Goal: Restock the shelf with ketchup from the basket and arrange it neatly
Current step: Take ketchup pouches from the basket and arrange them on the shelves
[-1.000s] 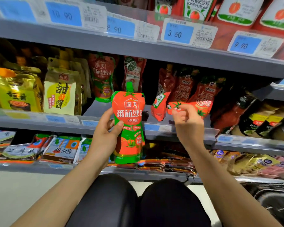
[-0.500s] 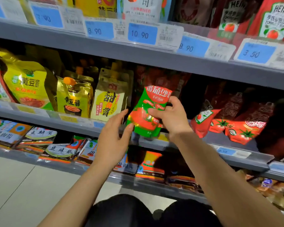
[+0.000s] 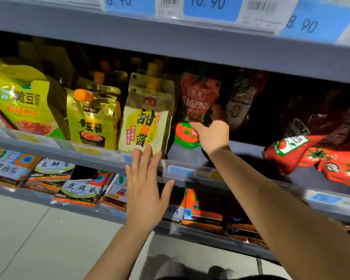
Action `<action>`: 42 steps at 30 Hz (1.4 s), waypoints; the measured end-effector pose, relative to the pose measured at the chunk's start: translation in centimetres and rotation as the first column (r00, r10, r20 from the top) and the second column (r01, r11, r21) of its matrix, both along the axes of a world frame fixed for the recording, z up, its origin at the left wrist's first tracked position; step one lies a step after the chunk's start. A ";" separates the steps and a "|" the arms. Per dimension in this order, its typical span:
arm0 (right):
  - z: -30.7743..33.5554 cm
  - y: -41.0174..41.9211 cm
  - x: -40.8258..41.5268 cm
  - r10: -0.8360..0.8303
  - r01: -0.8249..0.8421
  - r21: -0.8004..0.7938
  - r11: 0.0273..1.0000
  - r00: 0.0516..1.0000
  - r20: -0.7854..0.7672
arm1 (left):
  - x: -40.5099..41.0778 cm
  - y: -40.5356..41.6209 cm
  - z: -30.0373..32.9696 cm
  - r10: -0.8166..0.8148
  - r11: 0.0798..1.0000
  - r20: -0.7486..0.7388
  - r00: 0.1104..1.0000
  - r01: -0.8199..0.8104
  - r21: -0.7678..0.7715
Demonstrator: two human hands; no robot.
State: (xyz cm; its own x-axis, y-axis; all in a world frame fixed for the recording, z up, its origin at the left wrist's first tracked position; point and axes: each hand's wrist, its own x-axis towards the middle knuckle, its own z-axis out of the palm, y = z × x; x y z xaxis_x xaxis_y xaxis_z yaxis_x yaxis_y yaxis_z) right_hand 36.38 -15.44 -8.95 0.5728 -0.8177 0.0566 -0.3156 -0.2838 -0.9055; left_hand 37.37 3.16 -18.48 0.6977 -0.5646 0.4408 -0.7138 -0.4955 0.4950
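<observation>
I am holding the ketchup pouch with my right hand, fingers wrapped around its lower part, standing it upright on the middle shelf just right of the pale sweet-sauce pouch. My left hand is hovering nearer, in front of the shelf's edge, fingers straight and spread, gripping nothing. Farther right on the same shelf, Heinz pouches are lying tilted. To the left, yellow bean-paste pouches are standing in a row. Blue price tags are lining the shelf above.
</observation>
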 end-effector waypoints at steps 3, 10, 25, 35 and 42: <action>-0.1 0.4 -0.3 0.032 -0.032 -0.049 0.998 0.999 -0.012 | 0.1 0.4 0.3 -0.018 1.000 -0.010 1.000 0.018 0.008; 2.7 1.2 -7.2 0.031 -0.031 -0.011 0.999 0.999 -0.015 | -1.5 0.0 3.6 0.017 1.000 -0.172 0.985 -0.013 0.020; 8.3 2.2 -40.6 -0.232 0.244 -0.042 0.969 0.955 0.184 | -24.6 -8.1 18.1 -0.654 0.730 -0.034 0.756 0.619 -0.290; 2.8 -0.5 -60.3 -0.651 0.648 -0.072 0.759 0.752 -0.104 | -38.8 -12.7 16.8 -0.967 0.209 -0.088 0.240 0.941 0.265; -9.8 -2.8 -64.3 -0.470 0.687 0.258 0.679 0.677 -0.566 | -40.7 -13.2 11.6 -0.948 0.265 0.006 0.318 0.781 0.565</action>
